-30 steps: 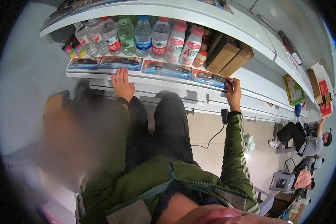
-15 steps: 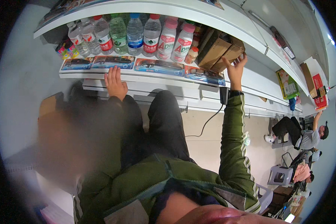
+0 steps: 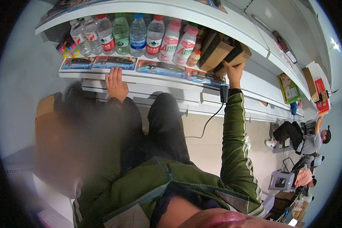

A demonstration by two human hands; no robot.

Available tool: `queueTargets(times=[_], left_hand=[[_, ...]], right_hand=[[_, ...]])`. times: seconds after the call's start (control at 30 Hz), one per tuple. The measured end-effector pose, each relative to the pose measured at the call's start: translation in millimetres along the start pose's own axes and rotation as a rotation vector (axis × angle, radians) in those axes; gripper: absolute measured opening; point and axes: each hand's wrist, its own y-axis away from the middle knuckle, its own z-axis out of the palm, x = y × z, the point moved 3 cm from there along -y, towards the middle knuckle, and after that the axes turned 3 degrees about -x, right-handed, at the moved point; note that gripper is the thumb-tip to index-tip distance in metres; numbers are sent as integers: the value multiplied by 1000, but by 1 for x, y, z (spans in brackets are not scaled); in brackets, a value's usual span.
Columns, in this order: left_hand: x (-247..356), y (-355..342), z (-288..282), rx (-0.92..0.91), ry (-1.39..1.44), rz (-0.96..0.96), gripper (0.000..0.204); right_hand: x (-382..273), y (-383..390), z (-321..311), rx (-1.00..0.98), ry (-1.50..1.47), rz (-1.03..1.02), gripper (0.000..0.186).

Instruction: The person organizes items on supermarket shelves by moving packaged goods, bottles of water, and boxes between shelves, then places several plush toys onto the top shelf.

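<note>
My right hand (image 3: 235, 73) is closed on the outer brown cardboard box (image 3: 237, 56), thumb on its near left side, other fingers partly hidden. This box leans beside another brown cardboard box (image 3: 216, 52), with a dark gap between them. My left hand (image 3: 116, 84) lies over the white shelf's front edge, fingers stretched out and touching or close to a flat blister pack (image 3: 114, 62). More blister packs (image 3: 161, 69) line the front of the shelf. Left of the boxes stand a small orange-capped bottle (image 3: 193, 58) and white bottles with pink labels (image 3: 186, 45).
Clear plastic bottles (image 3: 137, 36) stand in a row under the upper shelf (image 3: 140, 6). A black adapter (image 3: 224, 94) with a cable hangs near my right wrist. A green box (image 3: 288, 88) stands farther right. Another person (image 3: 311, 142) sits at the far right.
My right hand has moved slightly left and down, and its fingers have closed on the outer cardboard box. That box has shifted away from the other one. My left hand stays on the shelf edge.
</note>
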Motion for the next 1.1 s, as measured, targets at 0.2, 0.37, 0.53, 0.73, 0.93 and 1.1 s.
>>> queueTargets(times=[0.2,0.37,0.53,0.73,0.93,1.1], left_hand=[[-1,1,2,-33,20,-15,72],[2,-2,1,-59,45,2,74],[-3,4,-1,-32,48,-3,73],[0,2,11,52,47,-8,71],[-4,2,14,67,53,-4,70],[-3,-1,14,68,74,-2,68]], right_hand=[[-39,19,-9,88,174,134,64],[-66,39,-52,235,289,-160,71],[-96,66,-91,130,504,-432,79],[-185,95,-127,-68,374,-372,70],[-268,19,-119,-40,-131,-521,61],[-286,-105,-73,1,-21,-550,49]])
